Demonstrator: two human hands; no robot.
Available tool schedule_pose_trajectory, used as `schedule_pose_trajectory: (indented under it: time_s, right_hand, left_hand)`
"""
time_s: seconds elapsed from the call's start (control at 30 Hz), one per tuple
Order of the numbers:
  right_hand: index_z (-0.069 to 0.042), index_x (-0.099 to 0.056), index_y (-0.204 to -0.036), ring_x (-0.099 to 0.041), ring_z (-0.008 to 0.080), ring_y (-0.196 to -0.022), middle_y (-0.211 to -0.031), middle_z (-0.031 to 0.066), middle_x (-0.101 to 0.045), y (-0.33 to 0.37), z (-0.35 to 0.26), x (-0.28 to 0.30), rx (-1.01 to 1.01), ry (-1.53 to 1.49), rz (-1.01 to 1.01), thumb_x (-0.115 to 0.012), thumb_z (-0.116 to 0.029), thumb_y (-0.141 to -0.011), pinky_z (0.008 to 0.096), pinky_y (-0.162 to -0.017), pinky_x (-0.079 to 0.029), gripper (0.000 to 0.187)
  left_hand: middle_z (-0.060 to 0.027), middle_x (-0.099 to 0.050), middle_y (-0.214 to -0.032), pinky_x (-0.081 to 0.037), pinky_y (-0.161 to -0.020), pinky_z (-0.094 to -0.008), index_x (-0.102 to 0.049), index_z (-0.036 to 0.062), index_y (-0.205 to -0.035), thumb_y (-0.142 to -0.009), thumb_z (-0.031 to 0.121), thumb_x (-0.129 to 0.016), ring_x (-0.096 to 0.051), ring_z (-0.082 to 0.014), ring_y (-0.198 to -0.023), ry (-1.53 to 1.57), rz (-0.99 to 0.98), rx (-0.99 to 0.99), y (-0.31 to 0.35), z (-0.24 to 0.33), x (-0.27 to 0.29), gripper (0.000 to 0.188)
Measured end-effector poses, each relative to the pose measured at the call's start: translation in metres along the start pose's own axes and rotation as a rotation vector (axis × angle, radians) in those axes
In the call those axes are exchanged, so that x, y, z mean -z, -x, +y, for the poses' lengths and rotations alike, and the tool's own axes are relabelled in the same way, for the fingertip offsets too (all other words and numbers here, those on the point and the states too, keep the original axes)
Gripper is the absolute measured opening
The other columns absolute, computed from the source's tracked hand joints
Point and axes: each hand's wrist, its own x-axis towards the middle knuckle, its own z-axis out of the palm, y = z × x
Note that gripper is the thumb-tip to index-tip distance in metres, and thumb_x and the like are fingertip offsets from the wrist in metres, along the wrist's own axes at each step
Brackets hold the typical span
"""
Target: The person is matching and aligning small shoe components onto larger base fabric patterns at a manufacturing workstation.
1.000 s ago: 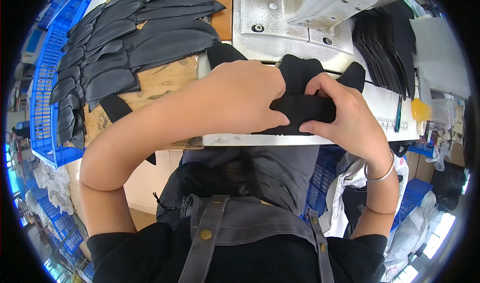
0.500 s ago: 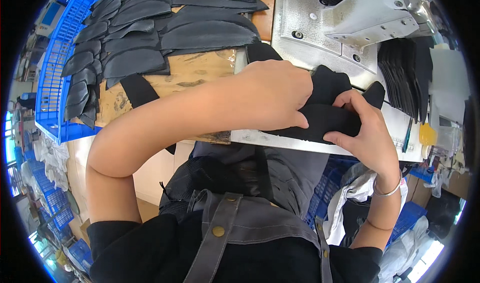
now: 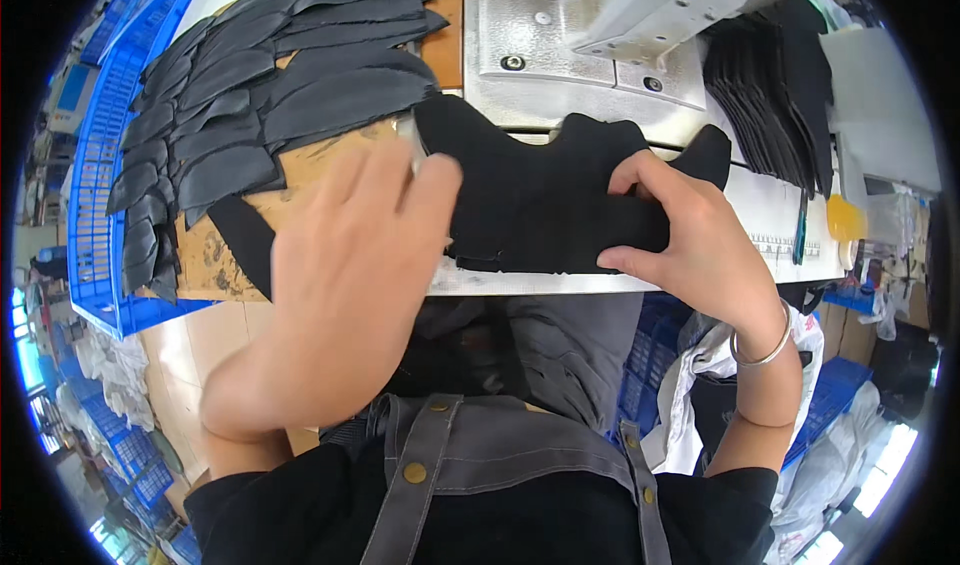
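A black, curvy-edged fabric piece (image 3: pixel 540 195) lies spread on the white machine bed (image 3: pixel 560 283), close to its front edge. On the right part of the piece my right hand (image 3: pixel 700 240) is closed, thumb and curled fingers pinching a raised fold. My left hand (image 3: pixel 360 230), smeared by motion, is off the fabric and hovers just left of it over the brown board (image 3: pixel 300 180). Its fingers point away from me, apart and with nothing seen in them. A black strip (image 3: pixel 243 237) on the board runs partly under this hand.
Rows of overlapping dark grey curved pieces (image 3: pixel 340 95) cover the board's far left. A blue crate (image 3: pixel 90 225) stands beside them. The metal machine arm (image 3: pixel 660 10) rises behind the fabric. Stacked black pieces (image 3: pixel 765 95) and a yellow object (image 3: pixel 845 218) are at the right.
My left hand has lifted off the black fabric and swung left toward me, uncovering the piece. The right hand keeps its pinch. The whole view has shifted slightly.
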Motion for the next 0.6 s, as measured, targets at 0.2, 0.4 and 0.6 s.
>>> schedule_pose_trajectory:
  time_s: [0.2, 0.4, 0.6]
  right_hand:
    - [-0.005, -0.05, -0.101, -0.063, 0.0371, -0.082, -0.091, 0.0157, -0.064, 0.0, -0.001, 0.003, -0.037, -0.029, -0.046, -0.078, -0.013, -0.069, 0.0416, -0.072, -0.05, 0.044]
    - [-0.002, -0.055, -0.099, -0.064, 0.0353, -0.079, -0.086, 0.0163, -0.065, 0.015, 0.008, 0.011, -0.087, -0.09, 0.058, -0.075, -0.012, -0.073, 0.0381, -0.07, -0.05, 0.035]
    - [0.002, -0.059, -0.081, -0.06, 0.0195, -0.055, -0.062, 0.0109, -0.061, 0.034, 0.023, 0.021, -0.309, -0.191, 0.095, -0.069, -0.015, -0.083, 0.029, -0.053, -0.045, 0.02]
  left_hand:
    - [-0.0196, -0.042, -0.142, -0.034, -0.107, -0.044, -0.044, -0.0037, -0.136, -0.067, 0.026, -0.076, -0.041, -0.0334, -0.133, 0.398, 0.164, -0.31, 0.002, 0.039, -0.052, 0.082]
    - [-0.0177, -0.037, -0.148, -0.027, -0.112, -0.0436, -0.042, -0.0014, -0.139, -0.07, 0.039, -0.069, -0.035, -0.0312, -0.138, 0.052, 0.175, -0.291, 0.003, 0.063, -0.098, 0.084]
    - [-0.0146, -0.035, -0.15, -0.026, -0.113, -0.0411, -0.04, 0.007, -0.143, -0.074, 0.039, -0.068, -0.033, -0.0289, -0.139, 0.0, 0.157, -0.267, 0.005, 0.065, -0.098, 0.081]
